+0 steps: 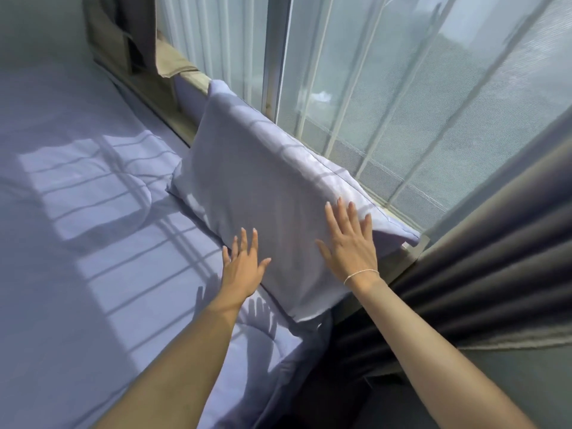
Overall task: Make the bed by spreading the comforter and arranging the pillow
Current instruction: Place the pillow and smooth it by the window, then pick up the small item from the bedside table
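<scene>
A pale lilac pillow stood propped on its long edge at the head of the bed, leaning back against the wooden headboard rail beside the window. The left hand lay flat against the pillow's lower near edge, fingers straight and spread, gripping nothing. The right hand, a thin bracelet at its wrist, pressed flat on the pillow's right end, fingers likewise straight and fanned. The matching comforter lay spread across the mattress under the pillow, striped by window shadows. A dark curtain hung just right of the pillow. No container showed.
</scene>
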### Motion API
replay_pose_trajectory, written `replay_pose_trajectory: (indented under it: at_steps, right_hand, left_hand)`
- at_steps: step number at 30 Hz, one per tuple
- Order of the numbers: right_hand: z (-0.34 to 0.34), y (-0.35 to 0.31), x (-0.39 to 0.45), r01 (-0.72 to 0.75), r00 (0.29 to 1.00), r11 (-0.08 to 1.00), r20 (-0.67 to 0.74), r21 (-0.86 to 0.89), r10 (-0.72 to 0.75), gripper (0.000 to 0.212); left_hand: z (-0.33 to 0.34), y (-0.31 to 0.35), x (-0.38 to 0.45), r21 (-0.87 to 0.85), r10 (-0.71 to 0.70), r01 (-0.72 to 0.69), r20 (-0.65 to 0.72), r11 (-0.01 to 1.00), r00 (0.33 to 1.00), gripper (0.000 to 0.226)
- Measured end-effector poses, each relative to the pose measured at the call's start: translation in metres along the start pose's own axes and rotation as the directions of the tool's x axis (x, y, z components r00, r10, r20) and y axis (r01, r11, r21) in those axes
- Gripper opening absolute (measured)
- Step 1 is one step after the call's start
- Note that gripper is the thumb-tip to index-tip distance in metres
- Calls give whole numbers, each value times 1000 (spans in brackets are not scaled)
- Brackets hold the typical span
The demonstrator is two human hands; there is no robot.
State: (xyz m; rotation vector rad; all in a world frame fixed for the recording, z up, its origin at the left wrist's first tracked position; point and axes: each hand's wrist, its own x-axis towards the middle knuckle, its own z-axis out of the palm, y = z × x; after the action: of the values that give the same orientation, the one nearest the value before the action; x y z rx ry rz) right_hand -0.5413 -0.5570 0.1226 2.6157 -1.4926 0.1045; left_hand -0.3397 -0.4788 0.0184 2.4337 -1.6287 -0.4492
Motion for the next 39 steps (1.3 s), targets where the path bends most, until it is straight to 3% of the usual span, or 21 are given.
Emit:
replay_pose_trajectory:
  at_steps: [7, 18, 27, 33, 39]
  right_hand:
    - [-4, -39, -68, -131, 991, 991, 7, -5, 131, 73]
    - [-12, -68, -223, -390, 921, 920, 26, 37, 390, 70]
    - [-19, -33, -354, -665, 743, 747, 98, -4, 662, 78]
    - [-21, -4, -431, -782, 613, 623, 176, -1, 770, 79]
    - [-14, 19, -517, -878, 473, 475, 234, 54, 849, 79]
  left_hand:
    - [-24, 1, -59, -139, 141, -152, -84, 979, 986, 70]
    - [-30, 6, -153, -144, 351, -367, -125, 919, 928, 68]
    - [-5, 62, -204, -128, 564, -564, -41, 816, 825, 65]
    - [16, 104, -226, -160, 687, -685, -56, 710, 725, 60]
    - [59, 158, -274, -188, 773, -753, 58, 630, 632, 57]
